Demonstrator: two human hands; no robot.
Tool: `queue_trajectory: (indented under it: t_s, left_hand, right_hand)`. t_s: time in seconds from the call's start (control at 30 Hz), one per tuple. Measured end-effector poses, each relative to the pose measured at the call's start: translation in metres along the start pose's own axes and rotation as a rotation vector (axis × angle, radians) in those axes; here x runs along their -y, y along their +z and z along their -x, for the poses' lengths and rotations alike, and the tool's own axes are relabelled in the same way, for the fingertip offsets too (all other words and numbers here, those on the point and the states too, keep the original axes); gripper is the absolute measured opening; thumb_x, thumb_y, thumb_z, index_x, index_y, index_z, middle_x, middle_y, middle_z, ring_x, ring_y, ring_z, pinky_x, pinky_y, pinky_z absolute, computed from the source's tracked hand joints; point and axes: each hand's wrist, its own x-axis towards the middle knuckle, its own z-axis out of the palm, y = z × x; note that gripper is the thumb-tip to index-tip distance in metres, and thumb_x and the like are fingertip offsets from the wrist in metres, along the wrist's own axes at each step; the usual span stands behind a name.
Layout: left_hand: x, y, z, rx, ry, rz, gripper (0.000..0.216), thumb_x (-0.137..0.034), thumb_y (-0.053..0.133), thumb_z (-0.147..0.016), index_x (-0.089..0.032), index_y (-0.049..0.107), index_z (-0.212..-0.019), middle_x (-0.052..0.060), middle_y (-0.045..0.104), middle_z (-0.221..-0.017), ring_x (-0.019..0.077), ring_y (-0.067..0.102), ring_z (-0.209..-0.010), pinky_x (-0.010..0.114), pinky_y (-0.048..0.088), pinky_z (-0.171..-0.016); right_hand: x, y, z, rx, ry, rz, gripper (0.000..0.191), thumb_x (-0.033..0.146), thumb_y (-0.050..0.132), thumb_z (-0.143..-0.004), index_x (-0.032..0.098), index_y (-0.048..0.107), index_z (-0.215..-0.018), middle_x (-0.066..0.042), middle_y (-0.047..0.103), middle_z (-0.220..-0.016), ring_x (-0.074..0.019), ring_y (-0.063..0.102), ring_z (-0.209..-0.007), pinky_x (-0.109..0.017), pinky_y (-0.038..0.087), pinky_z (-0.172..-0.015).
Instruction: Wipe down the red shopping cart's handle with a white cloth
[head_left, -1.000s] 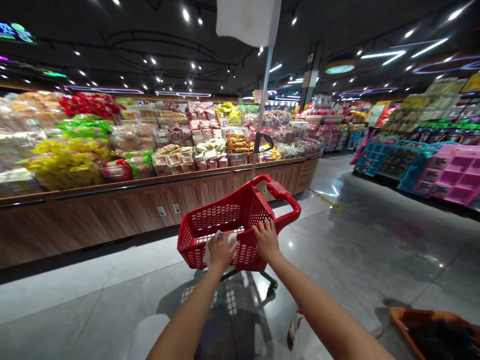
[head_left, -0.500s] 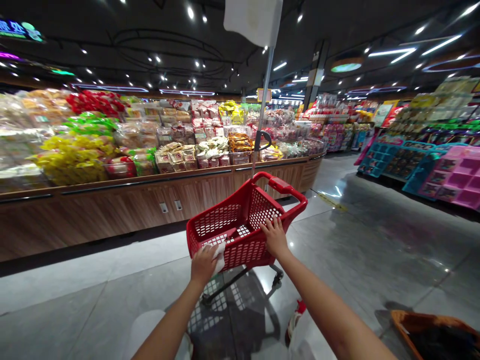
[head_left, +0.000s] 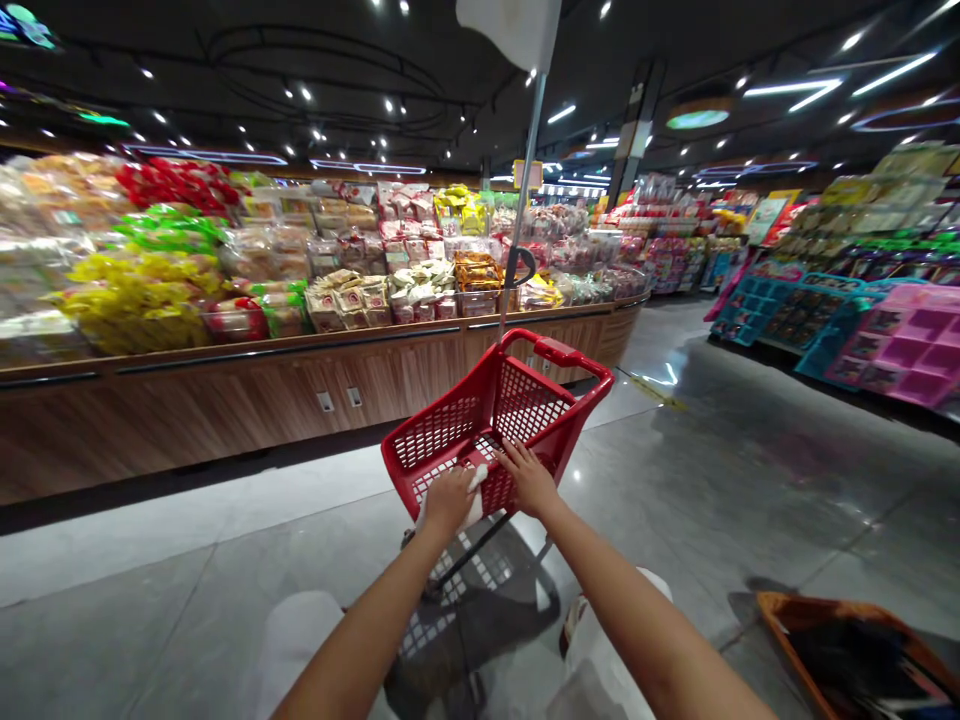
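A small red plastic shopping cart (head_left: 480,420) stands on the grey floor in front of me, with a thin pole (head_left: 525,190) and a white flag rising from it. My left hand (head_left: 448,500) is closed on a white cloth (head_left: 474,492) pressed against the cart's near rim. Beside it, my right hand (head_left: 529,478) rests on the same rim with its fingers curled over the edge. The basket's red handle (head_left: 559,352) is on the far side.
A long wooden counter (head_left: 225,400) piled with packaged snacks runs along the left. Blue and pink display racks (head_left: 862,340) line the right. An orange basket (head_left: 847,650) sits at the bottom right. The glossy floor stretches ahead.
My left hand with the cloth slid left along the near rim, then back right toward my right hand. The cart shifted slightly farther from me.
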Motion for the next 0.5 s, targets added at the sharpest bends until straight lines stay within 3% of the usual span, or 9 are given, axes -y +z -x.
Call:
queue_trajectory:
  t_s: [0.1, 0.2, 0.27, 0.4, 0.5]
  left_hand:
    - [0.029, 0.005, 0.027, -0.012, 0.023, 0.007, 0.029, -0.028, 0.053, -0.087, -0.023, 0.058, -0.115, 0.007, 0.065, -0.104, 0.0213, 0.058, -0.099, 0.033, 0.045, -0.085]
    - [0.044, 0.009, 0.044, -0.029, 0.104, 0.032, 0.025, -0.027, 0.052, -0.088, -0.022, 0.06, -0.111, 0.006, 0.065, -0.103, 0.0204, 0.057, -0.099, 0.034, 0.044, -0.089]
    - [0.041, 0.012, 0.044, -0.046, 0.107, 0.05, 0.021, -0.027, 0.053, -0.088, -0.021, 0.061, -0.106, 0.007, 0.064, -0.1, 0.0205, 0.057, -0.098, 0.035, 0.044, -0.089]
    - [0.019, 0.015, 0.031, -0.063, 0.027, 0.025, 0.023, -0.03, 0.055, -0.087, -0.018, 0.06, -0.105, 0.009, 0.064, -0.099, 0.0227, 0.057, -0.097, 0.039, 0.045, -0.088]
    - [0.014, 0.015, 0.028, -0.023, 0.094, 0.042, 0.026, -0.028, 0.056, -0.085, -0.019, 0.058, -0.11, 0.008, 0.064, -0.102, 0.0218, 0.057, -0.097, 0.039, 0.045, -0.089]
  right_hand:
    - [-0.01, -0.004, -0.002, -0.018, 0.073, 0.009, 0.087, 0.011, 0.059, -0.065, 0.023, 0.03, -0.145, -0.008, 0.017, -0.156, -0.028, 0.012, -0.142, -0.047, 0.02, -0.111]
    - [0.0, -0.004, -0.005, -0.016, 0.172, 0.019, 0.079, 0.014, 0.06, -0.067, 0.016, 0.036, -0.143, -0.013, 0.022, -0.154, -0.031, 0.014, -0.141, -0.049, 0.019, -0.111]
    - [0.018, 0.0, -0.006, 0.003, 0.176, 0.014, 0.082, 0.015, 0.063, -0.065, 0.012, 0.036, -0.142, -0.017, 0.024, -0.152, -0.0326, 0.013, -0.141, -0.049, 0.017, -0.112]
    - [0.057, 0.014, 0.002, 0.041, -0.007, -0.059, 0.092, 0.019, 0.068, -0.058, 0.015, 0.033, -0.143, -0.016, 0.02, -0.153, -0.0331, 0.005, -0.142, -0.048, 0.012, -0.114]
    - [0.06, 0.018, 0.01, 0.043, -0.062, -0.123, 0.088, 0.016, 0.065, -0.057, 0.016, 0.037, -0.14, -0.015, 0.02, -0.153, -0.0321, 0.003, -0.142, -0.048, 0.011, -0.114]
